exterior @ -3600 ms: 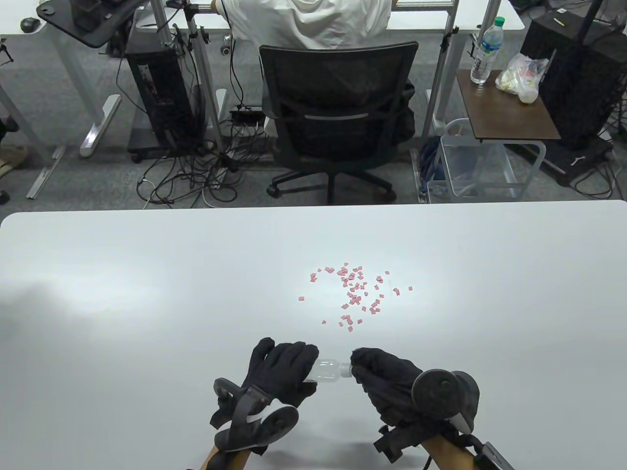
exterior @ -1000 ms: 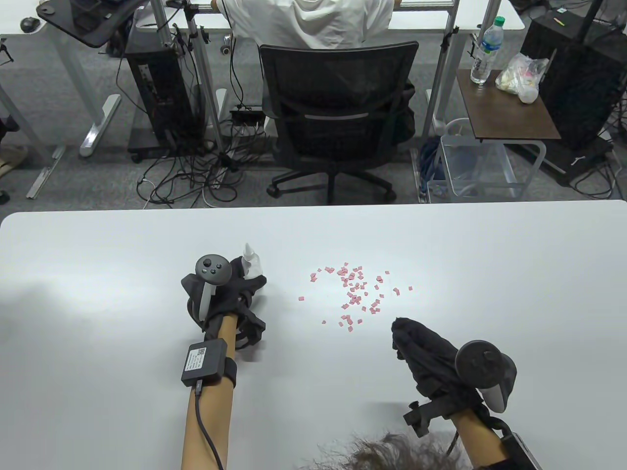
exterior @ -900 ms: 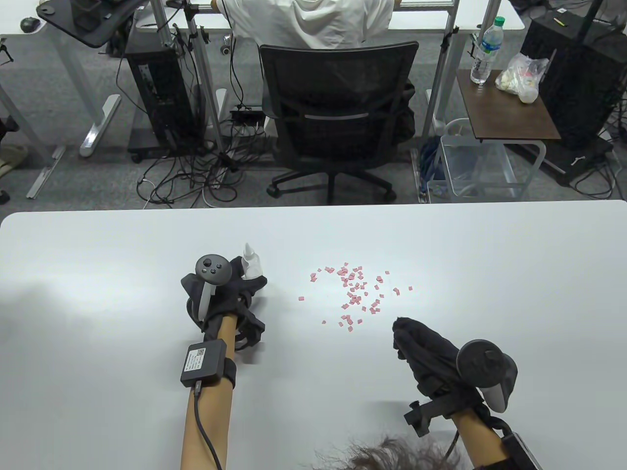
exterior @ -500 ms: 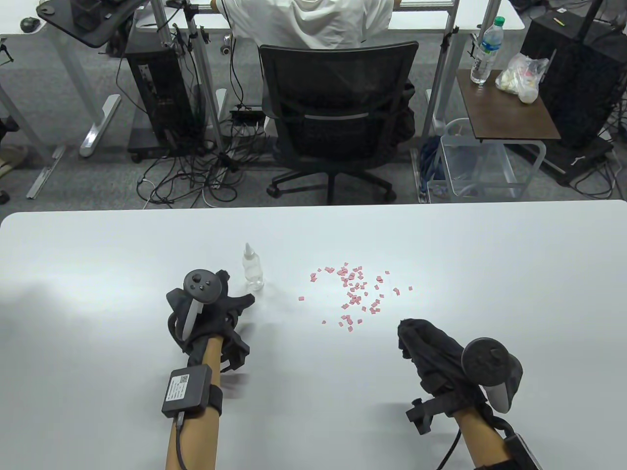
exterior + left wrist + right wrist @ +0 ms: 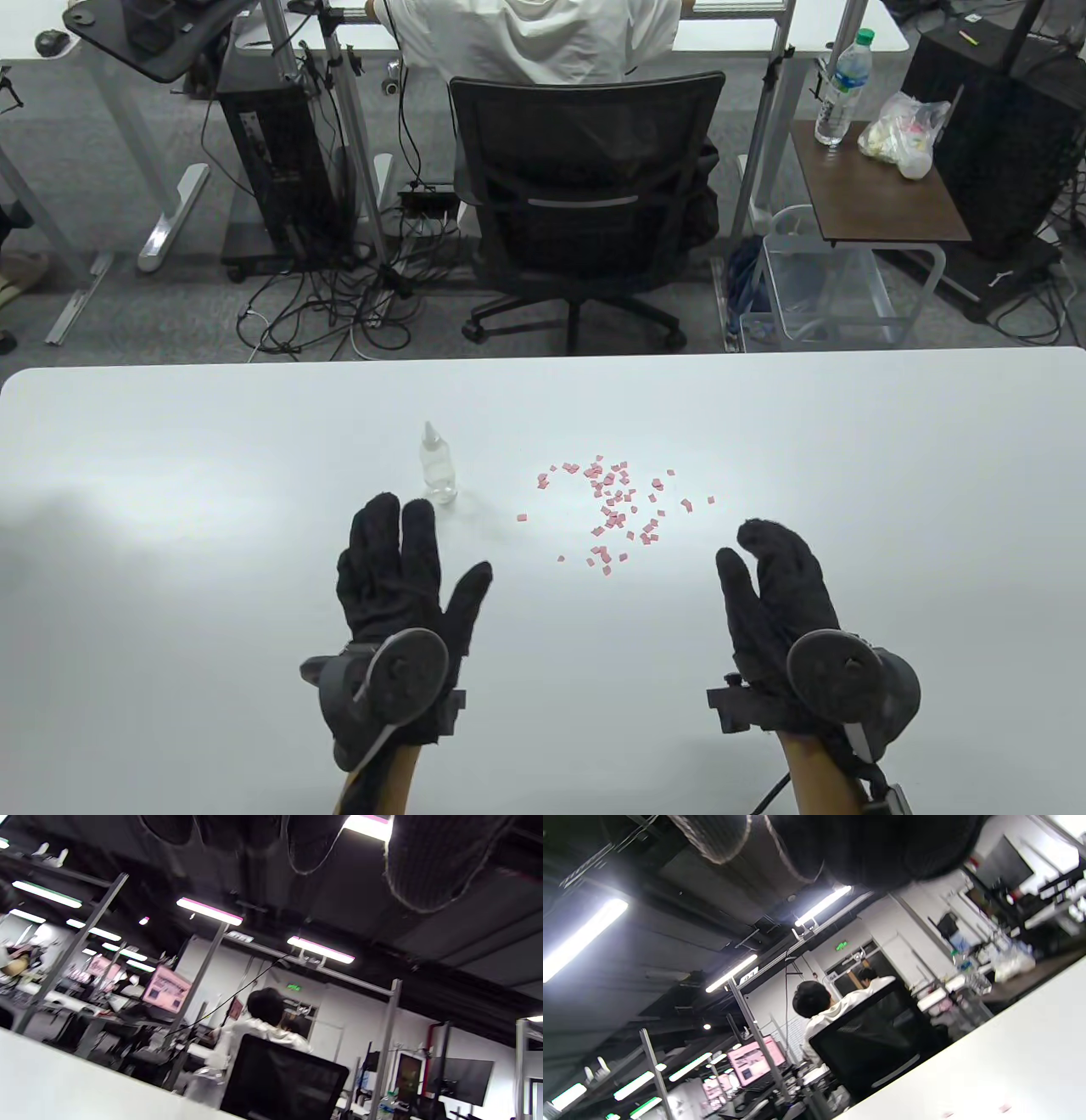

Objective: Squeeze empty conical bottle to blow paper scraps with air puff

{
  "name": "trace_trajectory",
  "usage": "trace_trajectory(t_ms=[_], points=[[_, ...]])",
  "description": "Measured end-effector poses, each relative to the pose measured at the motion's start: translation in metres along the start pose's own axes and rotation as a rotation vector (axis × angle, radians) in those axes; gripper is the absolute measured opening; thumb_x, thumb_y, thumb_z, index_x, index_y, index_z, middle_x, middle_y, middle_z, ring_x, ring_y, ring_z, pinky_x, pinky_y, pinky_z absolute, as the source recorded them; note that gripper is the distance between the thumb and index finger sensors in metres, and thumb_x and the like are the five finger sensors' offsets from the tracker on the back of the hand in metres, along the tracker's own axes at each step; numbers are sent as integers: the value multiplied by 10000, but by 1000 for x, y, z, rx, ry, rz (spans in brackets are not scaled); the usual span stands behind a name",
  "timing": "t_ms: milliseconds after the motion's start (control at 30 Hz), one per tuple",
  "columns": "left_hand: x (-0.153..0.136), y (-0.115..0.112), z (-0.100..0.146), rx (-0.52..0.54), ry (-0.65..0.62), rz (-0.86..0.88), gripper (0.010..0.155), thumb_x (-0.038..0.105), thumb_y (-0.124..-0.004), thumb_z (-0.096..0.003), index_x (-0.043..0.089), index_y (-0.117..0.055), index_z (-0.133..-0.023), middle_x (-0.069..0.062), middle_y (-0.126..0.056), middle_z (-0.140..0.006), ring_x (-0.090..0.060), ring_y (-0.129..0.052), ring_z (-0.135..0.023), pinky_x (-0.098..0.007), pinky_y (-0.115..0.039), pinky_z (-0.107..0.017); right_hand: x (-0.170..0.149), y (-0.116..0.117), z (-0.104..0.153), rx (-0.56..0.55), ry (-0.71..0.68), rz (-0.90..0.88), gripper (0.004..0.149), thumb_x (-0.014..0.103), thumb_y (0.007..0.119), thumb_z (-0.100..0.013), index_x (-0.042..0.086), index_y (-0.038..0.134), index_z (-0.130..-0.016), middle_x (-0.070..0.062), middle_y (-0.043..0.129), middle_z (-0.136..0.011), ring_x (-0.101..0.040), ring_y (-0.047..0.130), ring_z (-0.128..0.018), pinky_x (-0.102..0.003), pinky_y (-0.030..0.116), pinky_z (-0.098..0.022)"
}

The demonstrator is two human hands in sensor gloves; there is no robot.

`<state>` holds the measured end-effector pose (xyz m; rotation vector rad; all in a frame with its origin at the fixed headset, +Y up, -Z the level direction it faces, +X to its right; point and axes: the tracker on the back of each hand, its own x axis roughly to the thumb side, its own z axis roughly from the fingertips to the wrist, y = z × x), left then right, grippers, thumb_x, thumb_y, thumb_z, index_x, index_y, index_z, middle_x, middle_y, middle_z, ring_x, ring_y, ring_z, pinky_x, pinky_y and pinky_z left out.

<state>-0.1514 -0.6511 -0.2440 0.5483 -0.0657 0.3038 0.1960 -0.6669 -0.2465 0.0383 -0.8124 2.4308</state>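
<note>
Both hands, left hand [image 5: 399, 577] and right hand [image 5: 780, 586], lie flat, fingers extended, holding nothing. Conical bottle [image 5: 438, 465] stands upright left of paper scraps [image 5: 615, 509]; grasp its body, aim the nozzle low.

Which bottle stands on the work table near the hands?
The small clear bottle with the pointed nozzle, upright just beyond the left hand. The green-capped water bottle stands on the brown side table.

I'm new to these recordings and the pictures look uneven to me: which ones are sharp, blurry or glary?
Table view: sharp, soft glare patches on the white table, bottle and paper scraps crisp. Left wrist view: tilted, smeared, ceiling lights blown out. Right wrist view: tilted, blurred glove filling the top.
</note>
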Motion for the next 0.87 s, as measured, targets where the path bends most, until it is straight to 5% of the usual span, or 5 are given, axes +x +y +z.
trace_trajectory(t_ms=[133, 233, 467, 667, 867], points=[[8, -30, 12, -144, -109, -305, 973, 734, -658, -522, 326, -98, -1205, -97, 70, -1231, -420, 43, -1123, -662, -179, -812, -11, 15, 11, 87, -64, 122, 744, 562, 543, -621, 197, 278, -1213, -224, 154, -1239, -539, 186, -1086, -751, 363, -695], [-3, -47, 12, -269, -104, -360, 963, 759, -588, -525, 334, -19, -1174, -91, 104, -1215, -428, 92, -1086, -680, -145, -795, -17, 21, 12, 133, -60, 268, 744, 588, 457, -625, 231, 155, -1204, -209, 30, -1215, -537, 44, -1053, -779, 269, -672], [-14, -71, 14, -429, -62, -372, 980, 776, -562, -522, 331, 49, -1145, -91, 146, -1193, -415, 120, -1080, -690, -107, -781, -24, 49, 18, 357, -18, 461, 763, 615, 430, -620, 233, 113, -1201, -218, 2, -1210, -551, 36, -1042, -796, 271, -660], [-15, -60, 11, -362, -46, -288, 980, 767, -583, -525, 330, 26, -1156, -101, 116, -1210, -420, 100, -1088, -696, -120, -781, -21, 53, 16, 350, -29, 414, 769, 608, 462, -621, 220, 150, -1207, -233, 40, -1218, -559, 78, -1051, -797, 306, -663], [-23, -65, 12, -425, -1, -294, 982, 759, -597, -531, 325, 20, -1159, -111, 107, -1212, -430, 88, -1089, -698, -138, -783, -22, 54, 16, 344, -16, 366, 772, 606, 469, -619, 215, 157, -1208, -237, 49, -1220, -562, 95, -1056, -796, 326, -668]])
